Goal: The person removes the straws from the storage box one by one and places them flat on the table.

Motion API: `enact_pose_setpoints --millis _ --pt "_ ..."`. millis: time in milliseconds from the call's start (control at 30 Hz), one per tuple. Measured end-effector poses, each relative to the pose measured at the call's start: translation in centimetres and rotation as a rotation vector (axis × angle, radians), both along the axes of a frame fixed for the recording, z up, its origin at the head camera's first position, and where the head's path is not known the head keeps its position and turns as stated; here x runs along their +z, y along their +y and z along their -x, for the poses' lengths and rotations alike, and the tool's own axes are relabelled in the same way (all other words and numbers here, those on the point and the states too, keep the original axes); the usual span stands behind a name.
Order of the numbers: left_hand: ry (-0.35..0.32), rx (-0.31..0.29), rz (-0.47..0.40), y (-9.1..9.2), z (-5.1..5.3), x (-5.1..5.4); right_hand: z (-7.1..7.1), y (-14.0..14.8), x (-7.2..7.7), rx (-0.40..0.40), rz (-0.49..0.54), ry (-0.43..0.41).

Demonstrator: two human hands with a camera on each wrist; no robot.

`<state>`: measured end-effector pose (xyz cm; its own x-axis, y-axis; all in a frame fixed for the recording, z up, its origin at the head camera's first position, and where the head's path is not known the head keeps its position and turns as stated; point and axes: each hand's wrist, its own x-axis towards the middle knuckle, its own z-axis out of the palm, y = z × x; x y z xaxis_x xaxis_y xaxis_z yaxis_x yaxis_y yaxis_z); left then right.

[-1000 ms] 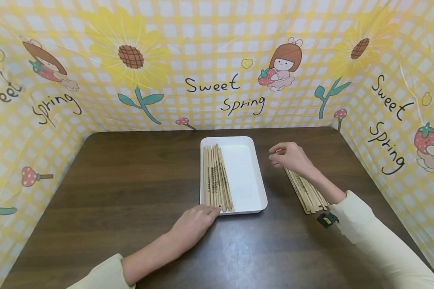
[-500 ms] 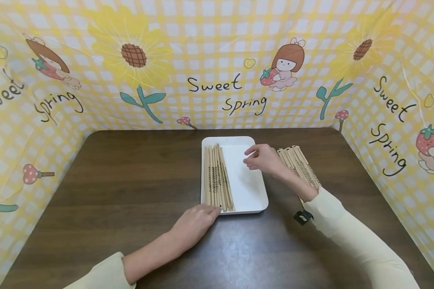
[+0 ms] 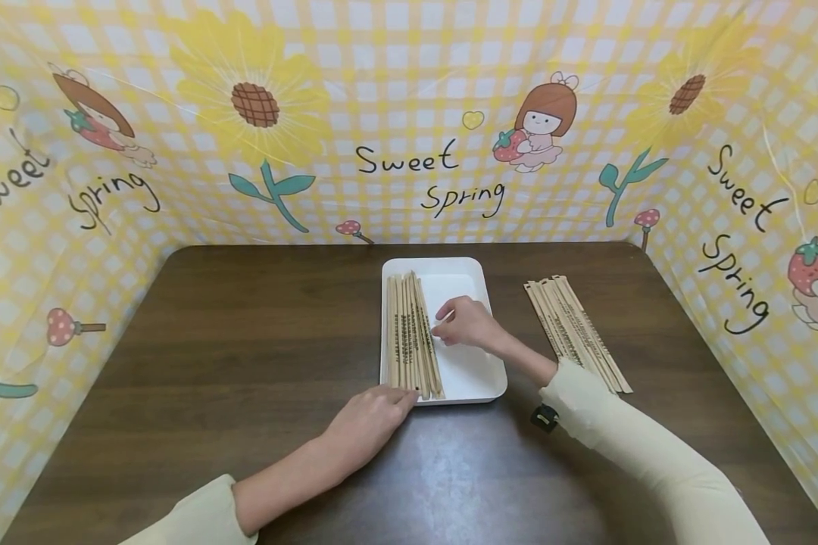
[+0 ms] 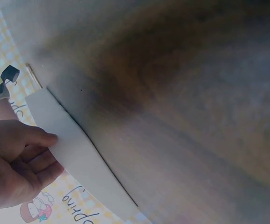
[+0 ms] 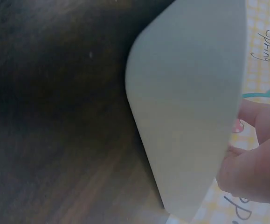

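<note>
Hidden at the right hand: the right hand (image 3: 466, 323) is over the tray, its bent fingertips just beside the sticks in the tray (image 3: 410, 333); whether thumb and fingers pinch a stick cannot be told, as the tray wall covers the tips in the right wrist view.
Hidden at the left hand: in the head view the left hand (image 3: 369, 424) covers the near left corner of the white tray (image 3: 466, 371); the left wrist view shows the thumb outside the wall and the curled fingers passing behind it, pinching the rim.
Hard to read: dark marks on the sticks, too small to make out.
Cut off: both cream sleeves (image 3: 194, 515) run out at the near edge.
Table: dark brown wood grain (image 3: 245, 341), a pale glare nearest the viewer.
Room: checked yellow-and-white cloth (image 3: 409, 68) on left, far and right sides, with sunflowers, strawberry figures and "Sweet Spring".
Sticks in tray: side by side along the left half, the rightmost slanting.
Second pile: flat sticks (image 3: 572, 325) on the table, right of the tray, far ends leaning left.
In the way: the right sleeve crosses that pile's near part; a small black device (image 3: 545, 418) sits by its cuff.
</note>
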<state>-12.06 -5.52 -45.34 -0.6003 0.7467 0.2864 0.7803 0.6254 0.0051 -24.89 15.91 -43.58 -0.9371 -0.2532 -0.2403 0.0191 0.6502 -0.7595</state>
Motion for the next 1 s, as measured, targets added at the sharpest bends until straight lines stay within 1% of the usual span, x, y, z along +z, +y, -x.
enact_pose_setpoints --millis 100,233,567,667,867,1000 --pt "-0.001 -0.002 -0.007 0.0 0.0 0.0 0.0 -0.3 -0.3 0.005 -0.030 0.002" --pt "0.000 -0.002 -0.009 0.0 0.1 0.0 0.0 -0.6 -0.7 0.005 -0.073 0.030" --pt "-0.003 -0.001 -0.010 0.0 0.0 -0.1 0.1 -1.3 -0.9 0.032 -0.163 0.090" --pt "-0.001 0.000 -0.008 0.0 0.0 -0.1 0.1 -1.4 -0.9 0.033 -0.187 0.094" --pt "0.005 0.000 -0.015 0.0 -0.1 -0.1 0.1 -1.5 -1.0 0.023 -0.173 0.068" --pt "0.009 0.000 -0.017 0.0 0.0 -0.1 0.1 -1.5 -1.0 0.023 -0.172 0.073"
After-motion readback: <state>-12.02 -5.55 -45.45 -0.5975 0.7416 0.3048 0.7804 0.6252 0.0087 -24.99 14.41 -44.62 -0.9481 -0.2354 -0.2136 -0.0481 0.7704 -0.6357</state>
